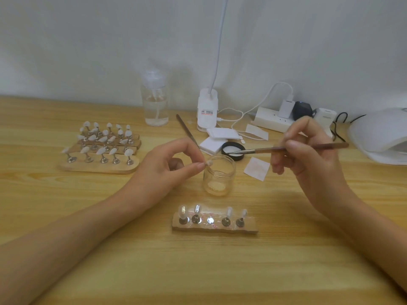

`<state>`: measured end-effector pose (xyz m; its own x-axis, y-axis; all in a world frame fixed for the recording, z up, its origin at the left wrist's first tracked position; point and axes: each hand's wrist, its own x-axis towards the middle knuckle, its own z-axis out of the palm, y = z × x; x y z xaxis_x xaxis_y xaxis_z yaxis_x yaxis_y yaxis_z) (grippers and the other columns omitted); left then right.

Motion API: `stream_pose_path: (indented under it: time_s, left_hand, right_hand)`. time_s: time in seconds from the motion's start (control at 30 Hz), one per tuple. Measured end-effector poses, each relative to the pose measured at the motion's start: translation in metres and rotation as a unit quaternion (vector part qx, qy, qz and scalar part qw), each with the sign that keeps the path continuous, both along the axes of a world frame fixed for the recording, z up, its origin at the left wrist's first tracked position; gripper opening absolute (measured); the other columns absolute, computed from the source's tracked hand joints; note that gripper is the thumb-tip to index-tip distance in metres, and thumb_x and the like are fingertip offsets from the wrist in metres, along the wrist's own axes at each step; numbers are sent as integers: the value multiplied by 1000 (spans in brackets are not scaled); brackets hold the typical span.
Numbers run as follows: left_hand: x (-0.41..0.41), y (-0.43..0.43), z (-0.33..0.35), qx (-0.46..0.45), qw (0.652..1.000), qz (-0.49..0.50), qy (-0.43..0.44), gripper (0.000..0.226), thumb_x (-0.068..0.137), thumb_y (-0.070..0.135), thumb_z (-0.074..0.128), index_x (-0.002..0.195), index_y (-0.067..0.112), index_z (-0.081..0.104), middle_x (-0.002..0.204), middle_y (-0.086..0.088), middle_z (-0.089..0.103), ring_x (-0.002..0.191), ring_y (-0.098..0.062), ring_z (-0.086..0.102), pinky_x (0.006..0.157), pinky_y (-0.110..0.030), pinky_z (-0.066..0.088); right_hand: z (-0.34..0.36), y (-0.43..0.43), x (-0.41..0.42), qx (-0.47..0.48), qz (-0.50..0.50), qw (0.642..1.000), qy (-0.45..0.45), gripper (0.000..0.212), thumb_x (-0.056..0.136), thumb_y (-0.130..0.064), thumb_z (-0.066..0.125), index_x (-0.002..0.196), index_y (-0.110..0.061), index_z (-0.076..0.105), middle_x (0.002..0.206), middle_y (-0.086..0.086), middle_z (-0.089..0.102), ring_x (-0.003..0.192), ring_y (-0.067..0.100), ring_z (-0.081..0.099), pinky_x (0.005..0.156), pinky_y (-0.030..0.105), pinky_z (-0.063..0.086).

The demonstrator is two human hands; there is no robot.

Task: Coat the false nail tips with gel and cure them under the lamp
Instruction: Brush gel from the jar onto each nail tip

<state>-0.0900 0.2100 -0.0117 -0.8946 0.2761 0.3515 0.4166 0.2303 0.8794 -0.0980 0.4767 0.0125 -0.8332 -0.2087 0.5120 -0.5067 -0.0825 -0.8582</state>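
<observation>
Pale wooden holder strip (248, 227) showing one empty slot; left grip (163, 164) pinching small white false nail tip (209, 162) at clear glass jar (219, 179) rim, presenting it for coating; right grip (308, 155) holding thin brown brush (264, 150), bristles pointing toward tip.

The left hand (167, 164) pinches a nail tip (209, 162) over the open glass jar (219, 177); the right hand (308, 155) holds a brush (286, 149), bristles toward the tip; a wooden stand (214, 222) sits nearer.
</observation>
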Motion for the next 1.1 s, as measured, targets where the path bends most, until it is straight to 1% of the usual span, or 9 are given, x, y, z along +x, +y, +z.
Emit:
stream_pose_path:
  time_s: [0.1,0.33,0.47,0.6,0.67,0.87,0.97,1.03,1.1]
  left_hand:
    - [0,0,0,2,1000,0,1,7,87,21,71,83,24,66,83,18,64,53,-11,43,52,-18,39]
    - [0,1,0,-12,1000,6,0,8,88,21,70,83,25,66,82,20,64,53,-9,44,52,-16,40]
    - [-1,-2,2,42,997,28,-51,17,94,19,61,84,31,67,91,14,67,52,-4,47,56,-18,42]
    - [-2,-8,14,186,971,44,-141,13,86,27,64,80,33,75,88,12,68,55,-4,48,63,-19,48]
    - [-2,-11,20,213,965,40,-148,6,77,29,70,76,32,75,87,12,69,57,-3,51,63,-17,51]
    - [13,-8,34,76,993,14,-89,8,73,37,75,80,33,73,93,11,73,70,-4,58,64,-14,49]
    - [28,-4,37,62,996,-12,-69,10,70,39,76,79,35,75,92,9,75,78,-8,63,72,-15,51]
    - [41,-1,38,68,993,-56,-79,10,73,36,78,81,30,76,91,6,76,86,-9,70,79,-19,54]
    - [52,4,35,5,996,-73,-45,15,74,41,80,81,29,76,90,7,76,92,-12,70,85,-30,56]
  right_hand:
    - [1,0,2,56,18,997,56,10,84,-11,52,81,-20,55,66,3,61,58,20,56,56,28,49]
    - [2,10,-2,33,-7,998,57,20,76,-9,50,69,-25,59,59,-2,58,50,17,51,48,23,44]
    - [-2,8,-5,-40,-12,999,-25,17,80,0,41,73,-12,51,57,1,56,51,15,51,46,21,41]
    - [-7,-2,-3,-81,15,987,-137,11,95,-14,46,86,-15,52,64,-2,57,58,10,54,47,19,43]
    - [-9,-6,-1,-95,21,980,-175,16,97,-22,49,84,-14,53,64,-1,57,57,9,53,48,18,44]
    - [-9,-9,1,-99,0,964,-247,21,85,-33,59,84,-12,58,61,0,60,53,7,54,48,15,47]
    - [-9,-9,1,-106,-6,962,-253,20,86,-32,59,82,-13,58,59,0,59,50,7,53,47,14,45]
    - [-9,-9,1,-112,-13,963,-245,19,87,-31,58,81,-13,57,58,-1,58,49,6,52,45,14,44]
    - [-9,-9,1,-120,-18,962,-244,19,89,-30,56,81,-13,56,58,-1,58,49,7,51,45,15,43]
